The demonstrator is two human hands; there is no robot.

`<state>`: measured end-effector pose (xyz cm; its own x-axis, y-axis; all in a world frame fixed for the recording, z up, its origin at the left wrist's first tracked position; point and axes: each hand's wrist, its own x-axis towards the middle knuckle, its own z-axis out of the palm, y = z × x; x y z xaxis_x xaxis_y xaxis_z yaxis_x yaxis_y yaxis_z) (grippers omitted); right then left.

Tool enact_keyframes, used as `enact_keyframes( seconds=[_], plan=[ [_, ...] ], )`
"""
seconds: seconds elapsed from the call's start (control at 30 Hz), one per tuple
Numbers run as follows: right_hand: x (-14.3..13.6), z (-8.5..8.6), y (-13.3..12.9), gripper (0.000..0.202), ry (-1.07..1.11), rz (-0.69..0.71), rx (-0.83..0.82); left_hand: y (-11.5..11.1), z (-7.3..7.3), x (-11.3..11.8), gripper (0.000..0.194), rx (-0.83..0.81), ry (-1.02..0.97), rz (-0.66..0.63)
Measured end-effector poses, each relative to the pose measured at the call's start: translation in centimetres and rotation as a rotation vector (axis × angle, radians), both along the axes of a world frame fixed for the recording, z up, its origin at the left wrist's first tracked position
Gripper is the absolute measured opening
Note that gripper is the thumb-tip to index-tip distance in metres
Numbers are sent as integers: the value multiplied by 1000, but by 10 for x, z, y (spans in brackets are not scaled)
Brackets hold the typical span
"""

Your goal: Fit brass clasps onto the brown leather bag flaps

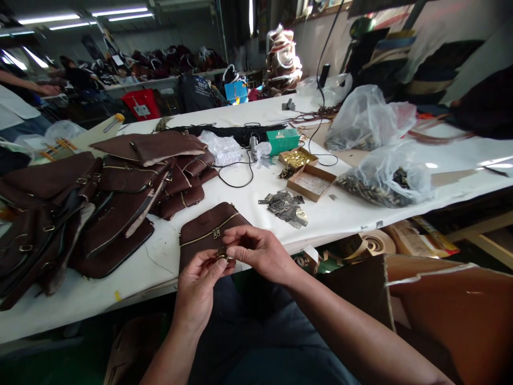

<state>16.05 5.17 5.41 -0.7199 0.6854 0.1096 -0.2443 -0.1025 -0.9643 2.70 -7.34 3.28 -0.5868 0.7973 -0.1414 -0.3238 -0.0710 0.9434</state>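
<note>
Left hand nearest: pinching a small brass-coloured fitting at the near side of the brown pouch. Right hand: thumb against the fitting; grip, cannot tell. Step, my reading: working the fitting by fingertip. Next move likely calls for a firm left pinch, fine right-hand control. Left of pouch: heaped brown bags. Right: metal plates on the surface.

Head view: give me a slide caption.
Left hand holding a small metal fitting, right hand close beside it, before a zippered brown bag on a white worktable.
</note>
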Motion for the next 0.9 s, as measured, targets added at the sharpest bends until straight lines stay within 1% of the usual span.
enact_keyframes(
  seconds=[0.07,0.13,0.17,0.23,0.3,0.43,0.57,0.63,0.77,0.9],
  plan=[
    [5,-5,-11,35,14,-134,66,1,-1,1,34,56,-5,27],
    [8,-12,-23,21,-5,-285,180,1,-3,2,31,101,2,49],
    [9,-15,-29,16,-12,-331,221,2,-4,2,30,115,7,54],
    [9,-19,-38,11,-9,-359,253,2,-6,3,30,125,10,47],
    [6,-21,-43,8,7,-363,261,1,-9,3,31,123,21,41],
    [-1,-18,-46,3,41,-345,253,-3,-11,4,33,92,82,45],
    [-4,-19,-43,8,39,-374,235,-8,-9,3,36,25,164,0],
    [-4,-21,-39,11,17,-371,249,-10,-7,1,38,27,194,-39],
    [-4,-27,-31,16,-34,-275,281,-8,-4,-7,35,43,170,-114],
    [-6,-26,-26,23,-90,-190,241,1,-1,-12,30,56,110,-99]
  ],
)
